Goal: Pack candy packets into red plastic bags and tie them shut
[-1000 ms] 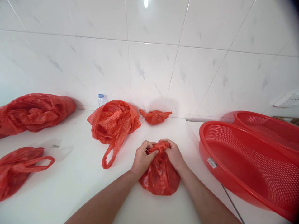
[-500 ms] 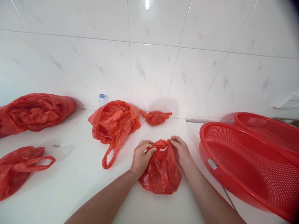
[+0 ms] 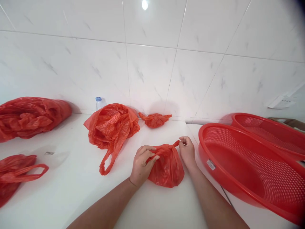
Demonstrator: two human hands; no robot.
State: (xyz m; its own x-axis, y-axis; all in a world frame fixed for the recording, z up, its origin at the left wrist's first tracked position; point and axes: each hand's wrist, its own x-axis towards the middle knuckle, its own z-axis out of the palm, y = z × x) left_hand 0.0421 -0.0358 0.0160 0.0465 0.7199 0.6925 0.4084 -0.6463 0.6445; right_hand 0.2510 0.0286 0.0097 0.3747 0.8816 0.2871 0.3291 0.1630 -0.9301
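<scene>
A small red plastic bag (image 3: 168, 170) lies on the white table in front of me, its top edge gathered. My left hand (image 3: 143, 162) pinches the left part of that edge between thumb and fingers. On the other side, my right hand (image 3: 187, 151) grips a twisted end of the bag at its upper right corner, fingertips pressed together. What the bag contains, if anything, cannot be made out. Behind it, near the wall, sits a small tied red bag (image 3: 154, 120) with two ends sticking out.
A large crumpled red bag (image 3: 111, 125) with a loop handle lies left of centre, a blue-capped bottle (image 3: 98, 103) behind it. Further left are a bulky red bag (image 3: 35, 116) and a handled red bag (image 3: 16, 175). Red perforated baskets (image 3: 238, 165) stand at right. A tiled wall (image 3: 152, 76) rises behind.
My right hand has pulled the bag's corner outward and slightly up, drawing it into a twisted end. My left hand keeps its hold on the edge. The view has shifted slightly right.
</scene>
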